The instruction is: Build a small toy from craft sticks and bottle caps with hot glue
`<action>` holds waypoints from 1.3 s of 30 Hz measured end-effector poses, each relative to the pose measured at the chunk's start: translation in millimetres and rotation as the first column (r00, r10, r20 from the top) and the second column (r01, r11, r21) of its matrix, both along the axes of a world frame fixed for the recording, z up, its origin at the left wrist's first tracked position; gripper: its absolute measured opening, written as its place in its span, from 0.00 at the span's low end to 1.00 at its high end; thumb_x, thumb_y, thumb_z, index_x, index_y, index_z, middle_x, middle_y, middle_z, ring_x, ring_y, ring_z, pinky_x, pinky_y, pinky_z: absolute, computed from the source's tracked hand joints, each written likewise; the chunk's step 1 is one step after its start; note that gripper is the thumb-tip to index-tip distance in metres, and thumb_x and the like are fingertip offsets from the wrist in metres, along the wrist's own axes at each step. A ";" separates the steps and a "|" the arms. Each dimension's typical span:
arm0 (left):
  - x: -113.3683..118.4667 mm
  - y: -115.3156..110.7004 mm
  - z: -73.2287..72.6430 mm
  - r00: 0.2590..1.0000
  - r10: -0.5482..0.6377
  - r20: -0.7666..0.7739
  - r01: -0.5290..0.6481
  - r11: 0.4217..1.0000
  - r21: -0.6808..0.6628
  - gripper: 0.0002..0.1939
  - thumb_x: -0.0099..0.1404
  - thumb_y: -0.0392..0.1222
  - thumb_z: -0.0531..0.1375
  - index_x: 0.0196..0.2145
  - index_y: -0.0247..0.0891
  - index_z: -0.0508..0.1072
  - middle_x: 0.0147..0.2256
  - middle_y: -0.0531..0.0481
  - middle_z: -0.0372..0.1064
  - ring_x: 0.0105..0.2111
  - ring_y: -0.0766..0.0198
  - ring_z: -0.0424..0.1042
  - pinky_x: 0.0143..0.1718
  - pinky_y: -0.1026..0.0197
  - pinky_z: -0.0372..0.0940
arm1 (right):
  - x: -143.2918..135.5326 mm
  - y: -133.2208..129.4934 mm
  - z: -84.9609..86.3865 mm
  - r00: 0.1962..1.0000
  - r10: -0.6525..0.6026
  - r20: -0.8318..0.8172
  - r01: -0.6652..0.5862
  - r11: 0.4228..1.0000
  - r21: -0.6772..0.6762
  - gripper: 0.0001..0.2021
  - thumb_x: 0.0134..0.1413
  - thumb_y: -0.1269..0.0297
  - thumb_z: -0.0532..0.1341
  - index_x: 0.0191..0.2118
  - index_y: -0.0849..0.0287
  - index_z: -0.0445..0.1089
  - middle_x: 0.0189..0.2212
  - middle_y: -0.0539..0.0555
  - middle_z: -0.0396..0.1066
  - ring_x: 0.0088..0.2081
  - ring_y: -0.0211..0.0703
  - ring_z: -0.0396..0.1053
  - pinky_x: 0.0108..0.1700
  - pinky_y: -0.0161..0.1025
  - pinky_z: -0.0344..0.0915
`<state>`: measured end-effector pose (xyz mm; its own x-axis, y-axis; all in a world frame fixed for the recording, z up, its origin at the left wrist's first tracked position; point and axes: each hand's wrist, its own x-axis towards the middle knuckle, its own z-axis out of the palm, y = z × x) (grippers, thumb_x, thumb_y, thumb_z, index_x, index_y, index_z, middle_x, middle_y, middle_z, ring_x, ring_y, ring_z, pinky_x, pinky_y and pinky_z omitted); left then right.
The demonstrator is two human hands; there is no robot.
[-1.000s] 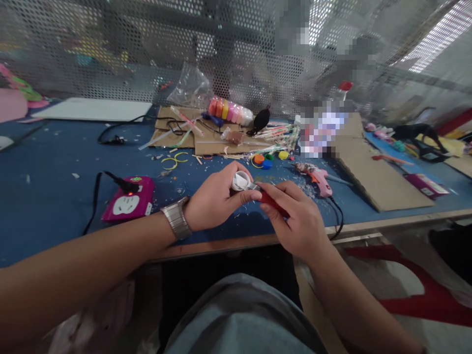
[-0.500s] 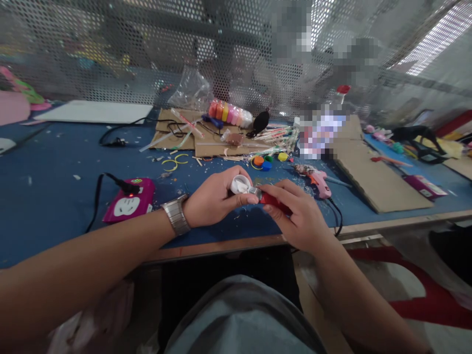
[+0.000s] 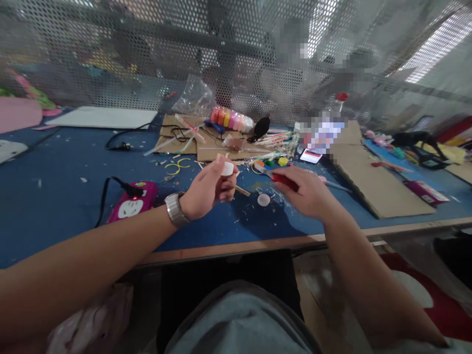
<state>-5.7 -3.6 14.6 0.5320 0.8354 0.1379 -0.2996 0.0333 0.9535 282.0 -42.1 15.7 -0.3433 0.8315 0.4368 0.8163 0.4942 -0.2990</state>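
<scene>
My left hand [image 3: 212,189] is closed around a small white bottle cap [image 3: 227,169], pinched between thumb and fingers. In my right hand [image 3: 306,189] is a red-handled utility knife [image 3: 284,182], its blade out and pointing left, apart from the cap. Below and between the hands, a small round white disc [image 3: 263,199] lies on the blue tabletop among thin shavings. A thin wooden stick [image 3: 242,191] lies beside my left fingers. Past the blade sit orange, green, blue and yellow caps, among them the yellow cap [image 3: 282,161].
A magenta power strip [image 3: 147,199] with a plugged-in cord stands to the left. Behind are cardboard pieces [image 3: 171,129], a row of coloured clay tubs [image 3: 232,118] and bundled straws. A large cardboard sheet [image 3: 376,182] and a lit phone screen [image 3: 326,133] are at right.
The knife has come out of the white cap and moved away, up and right. My left hand has turned the cap over and shifted left. A white disc now lies on the table.
</scene>
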 end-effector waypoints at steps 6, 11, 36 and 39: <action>-2.3 -3.7 8.4 0.997 -0.074 0.030 0.078 0.983 -0.164 0.19 0.66 0.59 0.67 0.40 0.42 0.70 0.25 0.60 0.53 0.19 0.68 0.50 0.23 0.62 0.51 | -24.4 64.7 7.2 0.922 0.109 0.371 -0.026 0.975 -0.222 0.12 0.69 0.58 0.69 0.52 0.57 0.82 0.46 0.61 0.86 0.45 0.56 0.81 0.45 0.47 0.70; -2.2 -3.2 3.3 0.998 -0.065 0.016 0.067 0.979 -0.191 0.23 0.65 0.64 0.67 0.37 0.40 0.70 0.25 0.58 0.52 0.21 0.68 0.50 0.23 0.63 0.51 | -42.2 74.8 20.4 0.947 0.190 0.261 -0.155 0.977 -0.150 0.13 0.73 0.55 0.68 0.54 0.54 0.82 0.51 0.60 0.86 0.51 0.55 0.80 0.52 0.48 0.71; -5.4 8.8 -17.5 0.917 0.277 -0.286 -0.166 0.919 0.358 0.22 0.72 0.61 0.69 0.44 0.38 0.74 0.31 0.54 0.69 0.27 0.66 0.65 0.28 0.63 0.59 | -77.0 68.6 -23.4 0.639 0.459 -0.616 -0.495 0.859 0.127 0.23 0.67 0.41 0.71 0.33 0.58 0.76 0.34 0.55 0.79 0.35 0.42 0.73 0.37 0.39 0.67; -7.2 7.2 -16.3 0.902 0.305 -0.307 -0.174 0.905 0.387 0.21 0.74 0.60 0.68 0.44 0.39 0.74 0.31 0.54 0.68 0.26 0.67 0.64 0.27 0.64 0.59 | -78.4 65.8 -23.6 0.664 0.487 -0.567 -0.488 0.857 0.165 0.22 0.70 0.43 0.69 0.33 0.58 0.76 0.33 0.54 0.79 0.33 0.40 0.72 0.37 0.39 0.66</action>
